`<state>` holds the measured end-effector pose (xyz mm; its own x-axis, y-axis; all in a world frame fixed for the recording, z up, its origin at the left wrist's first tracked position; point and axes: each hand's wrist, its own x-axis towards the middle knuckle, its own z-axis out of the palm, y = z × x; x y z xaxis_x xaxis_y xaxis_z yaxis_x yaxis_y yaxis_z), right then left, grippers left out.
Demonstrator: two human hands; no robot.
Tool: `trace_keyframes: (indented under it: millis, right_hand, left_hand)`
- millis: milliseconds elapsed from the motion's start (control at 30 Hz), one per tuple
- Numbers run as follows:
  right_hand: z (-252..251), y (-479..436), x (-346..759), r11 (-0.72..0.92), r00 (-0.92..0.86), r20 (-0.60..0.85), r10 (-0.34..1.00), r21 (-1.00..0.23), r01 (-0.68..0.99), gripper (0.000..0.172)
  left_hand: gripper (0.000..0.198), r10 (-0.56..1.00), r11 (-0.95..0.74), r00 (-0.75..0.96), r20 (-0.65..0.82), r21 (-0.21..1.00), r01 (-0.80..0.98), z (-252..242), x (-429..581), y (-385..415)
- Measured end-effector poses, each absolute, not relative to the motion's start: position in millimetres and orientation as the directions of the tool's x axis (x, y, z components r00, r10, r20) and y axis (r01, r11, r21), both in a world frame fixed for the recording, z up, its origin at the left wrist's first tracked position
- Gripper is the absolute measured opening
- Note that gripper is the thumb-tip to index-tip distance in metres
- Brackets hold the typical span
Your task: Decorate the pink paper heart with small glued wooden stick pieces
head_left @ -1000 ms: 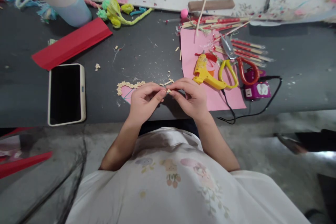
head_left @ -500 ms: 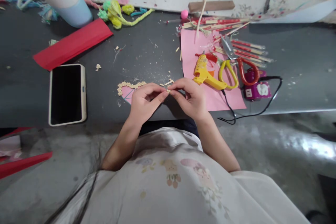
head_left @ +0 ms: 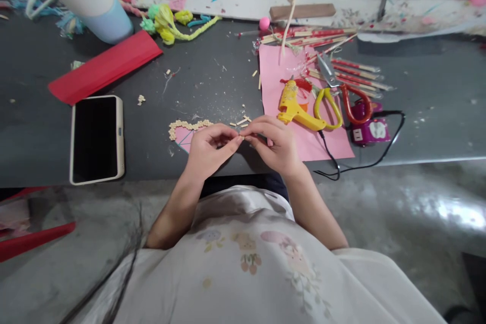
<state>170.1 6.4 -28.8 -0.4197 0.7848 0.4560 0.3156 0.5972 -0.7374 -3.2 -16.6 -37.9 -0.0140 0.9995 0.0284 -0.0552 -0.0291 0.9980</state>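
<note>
On the dark table [head_left: 212, 88] I am watching from afar, a pink sheet [head_left: 322, 149] is lying at right beneath a yellow glue gun [head_left: 298, 113] and partly beneath scissors [head_left: 328, 71]. A phone [head_left: 94, 139] is resting at left. Between them, the left hand [head_left: 208, 149] and right hand [head_left: 276, 146] are meeting, fingertips pinching a tiny pale piece [head_left: 242, 137], mostly hidden, just beside a pink card [head_left: 183, 136] that pale bits [head_left: 190, 125] are edging.
</note>
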Motion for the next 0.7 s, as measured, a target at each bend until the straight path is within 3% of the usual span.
trace_keyframes:
  millis: [100, 233, 333, 433, 567, 700]
  right_hand:
    - [-25, 4, 172, 0.604, -0.442, 0.442, 0.78, -0.716, 0.35, 0.014]
    - [-11, 6, 189, 0.554, -0.409, 0.376, 0.831, -0.62, 0.556, 0.014]
    - [0, 13, 212, 0.436, -0.305, 0.323, 0.896, -0.507, 0.743, 0.017]
    - [5, 22, 237, 0.3, -0.23, 0.246, 0.942, -0.307, 0.903, 0.026]
    - [2, 34, 260, 0.233, -0.223, 0.09, 0.971, -0.12, 0.965, 0.045]
    - [-2, 43, 267, 0.256, -0.258, -0.009, 0.966, -0.092, 0.962, 0.043]
  left_hand:
    - [0.022, 1.0, -0.014, -0.018, 0.013, 0.999, -0.051, -38, -3, -17]
    - [0.016, 0.998, -0.02, -0.058, 0.018, 0.999, -0.034, -39, -4, -17]
    - [0.013, 0.995, -0.023, -0.093, 0.02, 0.999, -0.038, -40, -4, -17]
    - [0.013, 0.994, -0.029, -0.104, 0.024, 0.998, -0.054, -42, -4, -17]
    - [0.014, 0.994, -0.034, -0.107, 0.028, 0.998, -0.058, -43, -4, -16]
    - [0.017, 0.994, -0.026, -0.108, 0.021, 0.999, -0.045, -43, -4, -16]
